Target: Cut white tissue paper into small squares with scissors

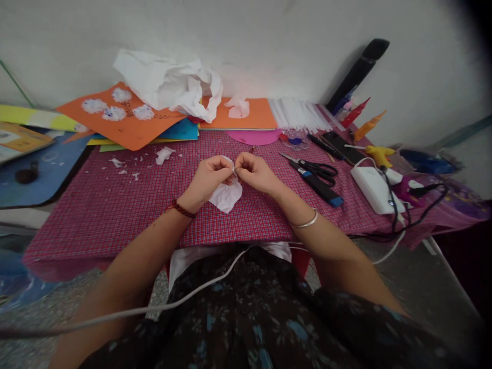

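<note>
Left hand (210, 177) and right hand (255, 171) pinch one white tissue (226, 199) between them, its loose end fanning toward the near edge of the table (146, 220), nearer the left hand, scissors (303, 163) lying beyond the right.

White sheet (227, 199) partly hidden behind the left hand (210, 177).

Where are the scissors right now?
In the head view, the black-handled scissors lie on the checked tablecloth, right of the right hand, alongside the black-and-blue cutter.
</note>
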The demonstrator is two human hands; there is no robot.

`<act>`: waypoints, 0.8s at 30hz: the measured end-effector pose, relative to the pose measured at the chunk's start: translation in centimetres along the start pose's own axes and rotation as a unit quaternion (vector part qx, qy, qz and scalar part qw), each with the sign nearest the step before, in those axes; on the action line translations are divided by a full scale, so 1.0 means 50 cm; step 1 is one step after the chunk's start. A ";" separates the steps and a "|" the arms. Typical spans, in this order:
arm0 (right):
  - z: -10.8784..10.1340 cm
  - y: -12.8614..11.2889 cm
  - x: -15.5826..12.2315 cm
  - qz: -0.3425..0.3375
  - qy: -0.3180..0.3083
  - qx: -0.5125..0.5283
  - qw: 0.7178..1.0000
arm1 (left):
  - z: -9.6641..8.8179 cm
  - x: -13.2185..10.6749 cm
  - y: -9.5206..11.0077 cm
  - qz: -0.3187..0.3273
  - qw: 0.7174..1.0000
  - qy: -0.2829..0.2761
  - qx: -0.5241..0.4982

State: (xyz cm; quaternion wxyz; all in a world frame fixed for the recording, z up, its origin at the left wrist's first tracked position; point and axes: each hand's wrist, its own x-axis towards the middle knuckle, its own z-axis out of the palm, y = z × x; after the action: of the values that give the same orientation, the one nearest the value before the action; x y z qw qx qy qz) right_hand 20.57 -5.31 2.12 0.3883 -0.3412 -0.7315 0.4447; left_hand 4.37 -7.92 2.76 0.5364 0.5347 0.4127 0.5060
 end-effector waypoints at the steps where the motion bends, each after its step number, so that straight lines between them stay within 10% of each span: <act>1: -0.001 -0.002 -0.002 -0.007 0.001 -0.014 1.000 | 0.001 0.000 0.001 -0.001 1.000 0.004 0.000; 15: 0.004 -0.013 -0.015 -0.042 0.054 -0.250 0.966 | 0.008 0.001 -0.013 -0.023 0.997 0.030 0.063; 24: 0.017 -0.005 -0.007 -0.006 0.089 -0.084 0.992 | 0.012 -0.001 -0.012 -0.005 1.000 0.012 0.019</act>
State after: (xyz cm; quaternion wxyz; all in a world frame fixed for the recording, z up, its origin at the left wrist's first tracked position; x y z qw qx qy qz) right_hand 19.96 -5.99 2.00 0.4247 -0.4067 -0.7305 0.3472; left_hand 5.03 -7.99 2.21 0.5236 0.5369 0.4310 0.5019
